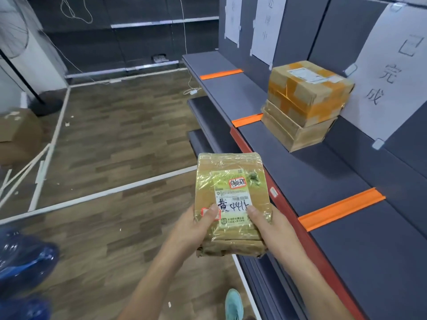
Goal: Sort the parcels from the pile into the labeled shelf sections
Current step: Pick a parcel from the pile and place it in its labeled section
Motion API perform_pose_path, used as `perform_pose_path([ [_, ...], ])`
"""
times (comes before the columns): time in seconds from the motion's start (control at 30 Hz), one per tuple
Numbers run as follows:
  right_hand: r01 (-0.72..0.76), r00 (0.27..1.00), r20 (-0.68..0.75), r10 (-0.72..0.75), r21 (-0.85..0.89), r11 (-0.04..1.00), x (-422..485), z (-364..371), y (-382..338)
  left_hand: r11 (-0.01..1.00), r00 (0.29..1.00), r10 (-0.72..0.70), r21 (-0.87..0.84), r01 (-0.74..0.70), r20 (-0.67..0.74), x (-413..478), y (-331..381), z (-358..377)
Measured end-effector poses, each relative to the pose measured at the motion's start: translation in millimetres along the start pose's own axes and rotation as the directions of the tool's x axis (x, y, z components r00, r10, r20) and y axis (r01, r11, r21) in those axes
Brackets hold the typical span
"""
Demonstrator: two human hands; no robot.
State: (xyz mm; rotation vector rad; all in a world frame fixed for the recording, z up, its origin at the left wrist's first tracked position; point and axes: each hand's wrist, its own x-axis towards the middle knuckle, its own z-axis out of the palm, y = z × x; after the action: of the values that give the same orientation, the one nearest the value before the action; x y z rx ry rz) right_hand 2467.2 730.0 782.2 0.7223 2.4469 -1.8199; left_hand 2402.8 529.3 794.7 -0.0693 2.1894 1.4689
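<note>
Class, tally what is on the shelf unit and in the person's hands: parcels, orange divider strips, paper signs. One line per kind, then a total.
Parcels: 3 (held parcel in left hand and right hand; upper box stacked on lower box on the shelf)
Orange divider strips: 3 (far strip, middle strip, near strip)
Paper signs: 3 (far sign, middle sign, near sign)
Total: 9

Shelf: a dark grey shelf (323,181) ran along the right, split by orange dividers (340,209).
On the shelf: a flat box (293,132) lay between two dividers, with a taped box (307,91) stacked on top.
Floor: the wood-pattern floor (129,125) carried white tape lines (115,192) and a brown carton (18,132) at far left.
</note>
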Motion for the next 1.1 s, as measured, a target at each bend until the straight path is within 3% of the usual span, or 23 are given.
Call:
perform_pose_path([
  [0.47, 0.001, 0.993, 0.115, 0.003, -0.036, 0.999, 135, -10, -43, 0.999, 0.994, -0.049, -0.008, 0.049, -0.095, 104, 51, -4],
  [0.83, 0.038, 0.996, 0.088, -0.032, -0.068, 0.997, 253, 76, -103, 1.0, 0.997, 0.021, 0.001, -0.021, -0.07, 225, 76, -104],
  [1.1, 0.018, 0.999, 0.047, -0.017, -0.012, 1.0, 329, 140, -154, 0.992, 0.998, 0.049, 0.119, -0.044, -0.038, 312, 103, -189],
])
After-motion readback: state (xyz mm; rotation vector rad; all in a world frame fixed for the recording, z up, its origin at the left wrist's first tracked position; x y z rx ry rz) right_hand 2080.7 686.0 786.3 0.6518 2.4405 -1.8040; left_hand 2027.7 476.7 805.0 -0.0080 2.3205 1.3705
